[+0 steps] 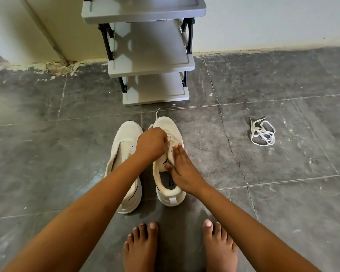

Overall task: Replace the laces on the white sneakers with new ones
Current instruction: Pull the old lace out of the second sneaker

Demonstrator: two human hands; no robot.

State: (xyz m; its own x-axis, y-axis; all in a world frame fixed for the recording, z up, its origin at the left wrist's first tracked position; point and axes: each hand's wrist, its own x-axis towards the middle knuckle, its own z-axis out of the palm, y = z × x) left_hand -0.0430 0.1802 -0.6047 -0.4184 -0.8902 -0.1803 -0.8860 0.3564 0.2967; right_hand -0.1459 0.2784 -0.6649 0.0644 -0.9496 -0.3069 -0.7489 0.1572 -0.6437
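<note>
While my left hand [151,143] curls round the lace [156,115] on the right sneaker [166,124], my right hand [182,169] lies flat, fingers straight, against its tongue. That sneaker stands just beside the left sneaker [129,134] on the floor [67,154].

Grey tiled floor [283,203]: sneakers [126,138], laces [263,132], rack [155,95]

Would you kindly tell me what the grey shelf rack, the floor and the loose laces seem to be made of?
The shelf rack looks like matt grey moulded plastic: rounded tray rims, black clip-on brackets. The floor seems dark grey stone-look tile, slightly glossy; grout lines and a crack show. The loose laces look like flat white woven fabric, lying limp in loops.
</note>
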